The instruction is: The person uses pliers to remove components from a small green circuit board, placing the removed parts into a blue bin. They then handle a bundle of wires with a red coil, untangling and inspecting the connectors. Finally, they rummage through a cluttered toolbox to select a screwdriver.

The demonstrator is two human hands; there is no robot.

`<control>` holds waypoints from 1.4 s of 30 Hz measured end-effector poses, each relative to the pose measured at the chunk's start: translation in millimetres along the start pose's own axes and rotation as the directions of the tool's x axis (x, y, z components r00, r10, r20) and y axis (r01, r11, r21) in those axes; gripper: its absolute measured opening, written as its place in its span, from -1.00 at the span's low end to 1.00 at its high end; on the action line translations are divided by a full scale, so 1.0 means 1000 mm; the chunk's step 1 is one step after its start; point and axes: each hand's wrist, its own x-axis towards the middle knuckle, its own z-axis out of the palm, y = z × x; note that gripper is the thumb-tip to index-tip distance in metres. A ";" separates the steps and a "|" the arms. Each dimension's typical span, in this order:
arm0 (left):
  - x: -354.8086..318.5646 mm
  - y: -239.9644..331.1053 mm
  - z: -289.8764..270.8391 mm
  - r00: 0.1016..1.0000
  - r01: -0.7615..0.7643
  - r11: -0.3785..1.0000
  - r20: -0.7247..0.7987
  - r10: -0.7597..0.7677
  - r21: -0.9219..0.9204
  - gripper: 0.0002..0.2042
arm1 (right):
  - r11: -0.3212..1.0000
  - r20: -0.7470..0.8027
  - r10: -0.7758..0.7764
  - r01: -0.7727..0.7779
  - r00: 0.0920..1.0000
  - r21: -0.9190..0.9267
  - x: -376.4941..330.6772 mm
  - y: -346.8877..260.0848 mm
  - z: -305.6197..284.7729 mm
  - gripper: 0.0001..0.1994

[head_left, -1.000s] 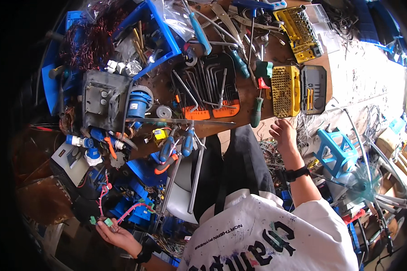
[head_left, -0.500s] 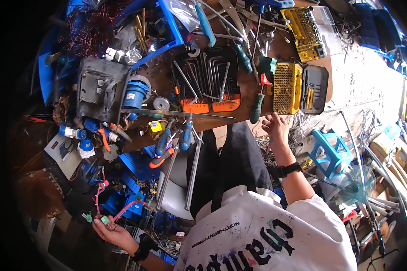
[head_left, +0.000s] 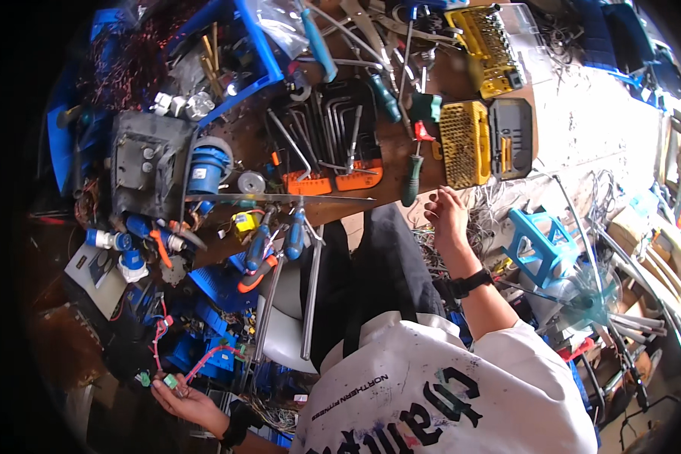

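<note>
Left hand (head_left: 180, 399) pinches a small green connector (head_left: 169, 382) by its red wires (head_left: 204, 362); right hand (head_left: 446, 216) hovers loose, ungripping, beside the green-handled screwdriver (head_left: 411, 179).

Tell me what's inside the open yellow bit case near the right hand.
The yellow bit case holds rows of small bits in its yellow half; the grey half beside it shows a few yellow pieces. Whatever lies underneath the case is covered.

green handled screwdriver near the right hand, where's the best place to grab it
Take the green-handled screwdriver by its thick dark-green handle, coming from the table's near edge, where the right hand already is. The handle end points toward that edge and lies clear, while the thin shaft runs up among other tools.
</note>
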 end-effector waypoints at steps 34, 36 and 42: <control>-0.008 0.009 0.009 0.996 0.020 0.995 0.087 -0.011 -0.098 -0.83 | 0.053 0.414 -0.536 0.518 0.736 -0.854 0.014 -0.014 0.032 -0.38; -0.010 0.005 0.008 0.997 0.030 0.997 0.069 -0.025 -0.076 -0.80 | 0.061 0.434 -0.541 0.548 0.720 -0.834 0.021 -0.012 0.029 -0.39; -0.008 -0.017 0.003 0.997 0.049 0.984 0.060 -0.039 -0.169 -0.83 | 0.131 0.554 -0.522 0.703 0.649 -0.700 -0.010 -0.019 0.050 -0.61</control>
